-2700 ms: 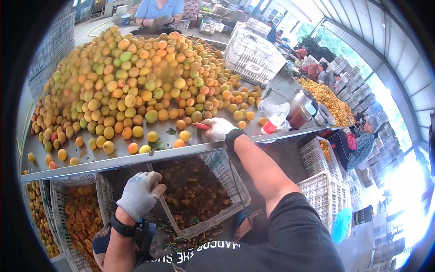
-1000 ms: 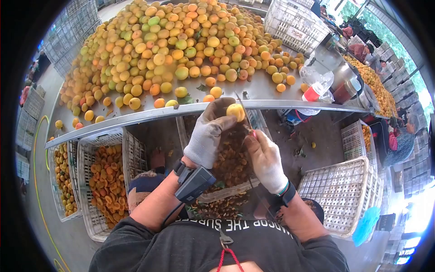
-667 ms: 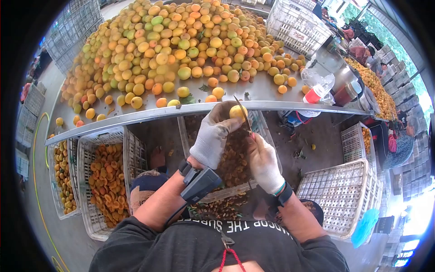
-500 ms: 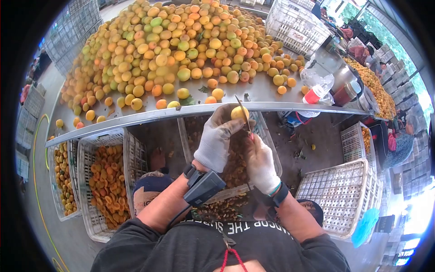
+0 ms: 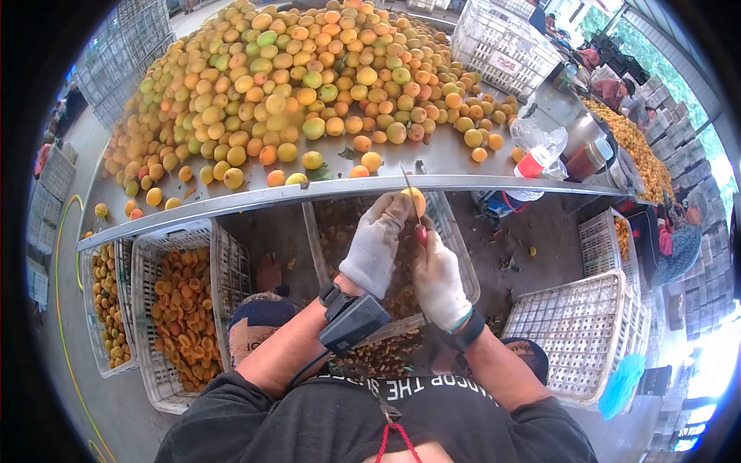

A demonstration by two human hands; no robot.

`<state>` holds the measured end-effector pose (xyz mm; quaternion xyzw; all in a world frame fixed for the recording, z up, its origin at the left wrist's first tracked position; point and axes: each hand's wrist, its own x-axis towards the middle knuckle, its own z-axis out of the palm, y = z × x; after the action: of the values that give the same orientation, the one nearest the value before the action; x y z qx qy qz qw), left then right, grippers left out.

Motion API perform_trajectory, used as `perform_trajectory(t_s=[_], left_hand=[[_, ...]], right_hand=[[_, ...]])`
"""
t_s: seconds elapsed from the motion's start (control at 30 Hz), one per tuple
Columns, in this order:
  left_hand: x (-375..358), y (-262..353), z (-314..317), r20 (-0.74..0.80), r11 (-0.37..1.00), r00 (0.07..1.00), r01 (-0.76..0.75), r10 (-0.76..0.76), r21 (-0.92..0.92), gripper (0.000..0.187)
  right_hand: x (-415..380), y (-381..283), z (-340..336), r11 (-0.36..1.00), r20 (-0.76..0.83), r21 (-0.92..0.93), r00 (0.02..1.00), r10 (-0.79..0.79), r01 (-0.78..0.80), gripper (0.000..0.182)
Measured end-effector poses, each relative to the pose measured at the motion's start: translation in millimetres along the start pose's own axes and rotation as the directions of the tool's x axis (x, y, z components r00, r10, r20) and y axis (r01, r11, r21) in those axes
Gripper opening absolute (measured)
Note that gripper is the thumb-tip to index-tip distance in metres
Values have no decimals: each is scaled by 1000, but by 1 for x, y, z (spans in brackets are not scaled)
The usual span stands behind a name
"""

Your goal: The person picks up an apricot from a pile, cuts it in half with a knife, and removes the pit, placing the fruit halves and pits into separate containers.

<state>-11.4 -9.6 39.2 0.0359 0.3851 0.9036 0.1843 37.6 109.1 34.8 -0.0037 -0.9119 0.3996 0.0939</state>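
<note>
Centre of frame, just below the metal table edge (image 5: pixel 231 202): the left hand (image 5: pixel 377 241), gloved, is wrapped around one yellow apricot (image 5: pixel 415 201), fruit showing at the fingertips. The right hand (image 5: pixel 437 276), also gloved, is clenched on a small knife (image 5: pixel 415 210) with a red handle; the thin blade points up and lies against the apricot's right side. Both hands touch each other, held over a clear tub of pits and scraps (image 5: pixel 455 255) that sits under the table lip.

Upper half of frame: a heap of apricots (image 5: pixel 293 85) covers the tabletop, thinning to scattered single fruits near the front edge; a bare strip of metal runs along that edge at centre and right. Right of centre on the table, a crumpled plastic bottle with red cap (image 5: pixel 534 154).

Lower left: a white crate of halved apricots (image 5: pixel 181 309), close beside the left elbow. Lower right: an empty-looking white lattice crate (image 5: pixel 587 332), near the right forearm. Open floor shows between tub and right crate.
</note>
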Motion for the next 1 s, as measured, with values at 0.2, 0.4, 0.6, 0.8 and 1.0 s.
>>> perform_trajectory(t_s=[0.2, 0.4, 0.6, 0.8, 1.0], left_hand=[[0, 6, 2, -16, 987, 992, -124, 126, 99, 31], [17, -25, -21, -82, 965, 966, -238, 247, 107, 25], [0, 4, 13, -9, 984, 995, -99, 101, 147, 25], [8, -18, -10, -97, 970, 993, -41, 66, 239, 33], [15, -12, -6, 68, 828, 961, -266, 268, 493, 30]], right_hand=[[0, 7, 0, 999, 25, 41, 1000, -8, 7, 19], [-5, 8, 2, 979, 111, 199, 992, -61, 38, 13], [-1, 1, -13, 992, 75, 118, 996, -46, 37, 20], [-3, 15, -5, 1000, 109, 14, 994, -3, 2, 21], [-6, 9, -12, 991, 46, 126, 998, -44, 38, 17]])
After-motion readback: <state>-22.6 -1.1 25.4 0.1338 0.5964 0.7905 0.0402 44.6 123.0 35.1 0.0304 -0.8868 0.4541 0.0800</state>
